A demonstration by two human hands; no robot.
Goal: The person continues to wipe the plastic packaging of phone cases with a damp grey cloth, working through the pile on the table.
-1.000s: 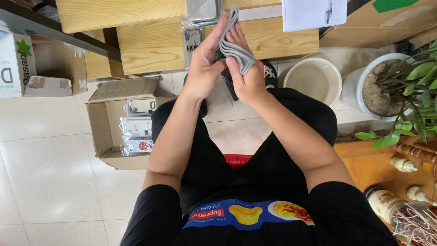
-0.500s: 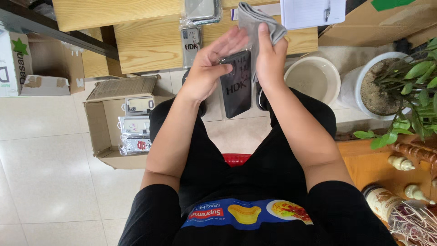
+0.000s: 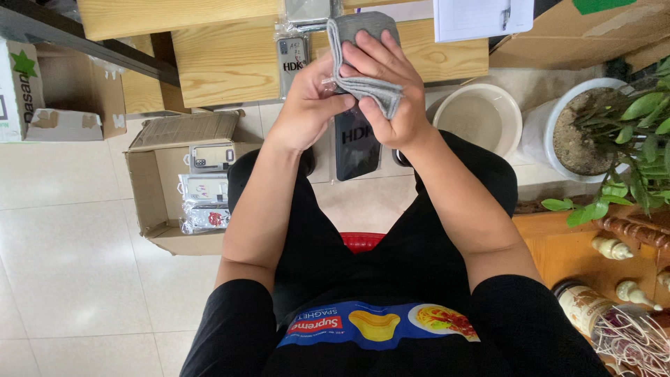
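While both hands grip, cloth (image 3: 366, 66) under right hand (image 3: 386, 91).

One head-worn camera looks steeply down, close over lap and floor

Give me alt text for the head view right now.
Both hands hold a dark phone case above the lap; the right hand presses a grey cloth on it, the left hand grips its edge. An open cardboard box sits on the floor.
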